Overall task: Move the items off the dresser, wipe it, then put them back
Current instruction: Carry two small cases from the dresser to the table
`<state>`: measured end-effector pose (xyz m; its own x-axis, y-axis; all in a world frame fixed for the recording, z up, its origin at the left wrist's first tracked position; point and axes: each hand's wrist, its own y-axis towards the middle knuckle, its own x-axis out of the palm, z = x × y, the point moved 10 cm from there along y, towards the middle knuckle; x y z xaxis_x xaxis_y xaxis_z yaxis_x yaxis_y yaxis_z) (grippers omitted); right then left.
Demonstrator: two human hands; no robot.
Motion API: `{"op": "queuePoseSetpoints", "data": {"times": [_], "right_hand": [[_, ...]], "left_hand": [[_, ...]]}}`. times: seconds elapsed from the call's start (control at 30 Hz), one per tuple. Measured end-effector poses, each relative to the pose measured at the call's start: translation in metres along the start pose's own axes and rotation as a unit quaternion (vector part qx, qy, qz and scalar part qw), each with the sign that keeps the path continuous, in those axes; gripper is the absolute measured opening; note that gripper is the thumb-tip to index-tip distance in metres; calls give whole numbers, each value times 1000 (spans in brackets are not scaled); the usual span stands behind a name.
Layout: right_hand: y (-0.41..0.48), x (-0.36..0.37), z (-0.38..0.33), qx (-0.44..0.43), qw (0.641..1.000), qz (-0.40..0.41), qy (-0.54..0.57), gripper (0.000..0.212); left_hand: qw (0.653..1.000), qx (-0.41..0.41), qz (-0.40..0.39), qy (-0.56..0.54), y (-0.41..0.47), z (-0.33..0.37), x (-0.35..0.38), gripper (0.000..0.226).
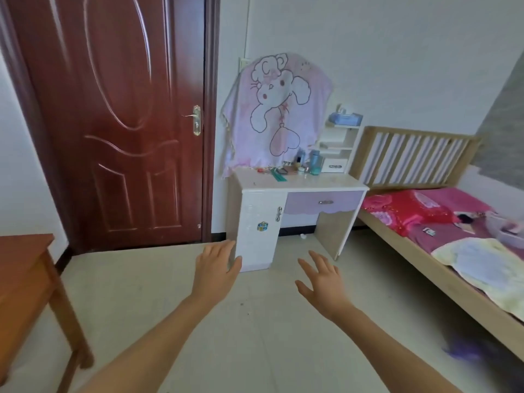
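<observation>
Items (304,165) crowd the back of the table (326,181), well beyond my left hand (217,268) and right hand (323,279), both spread empty to reach them.

Left arm: bare, stretched forward and up from the lower left.
Left hand (217,268): back facing the camera, fingers straight and close together, thumb out toward the right hand, holding nothing.
Right arm: bare, reaching in from the lower right.
Right hand (321,282): level with the left and apart from it, fingers spread, holding nothing.
</observation>
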<state>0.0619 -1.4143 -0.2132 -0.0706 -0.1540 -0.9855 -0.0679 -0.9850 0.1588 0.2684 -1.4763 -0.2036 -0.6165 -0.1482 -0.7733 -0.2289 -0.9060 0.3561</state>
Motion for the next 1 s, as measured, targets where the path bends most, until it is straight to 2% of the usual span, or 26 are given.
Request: {"op": "queuePoseSetpoints", "data": {"times": [0.13,0.3,0.4,0.5,0.63,0.77,0.83,0.9,1.0], "right_hand": [[14,-15,51,-7,996,46,71,49],[54,-18,100,13,996,42,77,53],[81,-8,121,32,996,19,82,52],[114,-3,141,42,995,3,85,53],[179,-17,164,31,997,21,74,54],[249,-31,179,-8,999,26,25,55],[279,-29,190,-9,999,32,25,54],[301,-12,202,-2,999,20,34,54],[323,36,215,-20,998,-53,9,56]], "left_hand": [[1000,0,2,-4,24,30,26,90],[1000,0,13,7,67,47,33,89],[999,0,33,-3,96,46,33,74],[998,-15,58,-17,131,41,37,48],[996,0,74,-48,194,52,52,55],[995,2,86,-54,266,56,75,33],[995,1,88,-50,298,55,91,30],[996,-7,77,-45,324,50,114,32],[999,-28,27,-22,348,39,163,35]]}}
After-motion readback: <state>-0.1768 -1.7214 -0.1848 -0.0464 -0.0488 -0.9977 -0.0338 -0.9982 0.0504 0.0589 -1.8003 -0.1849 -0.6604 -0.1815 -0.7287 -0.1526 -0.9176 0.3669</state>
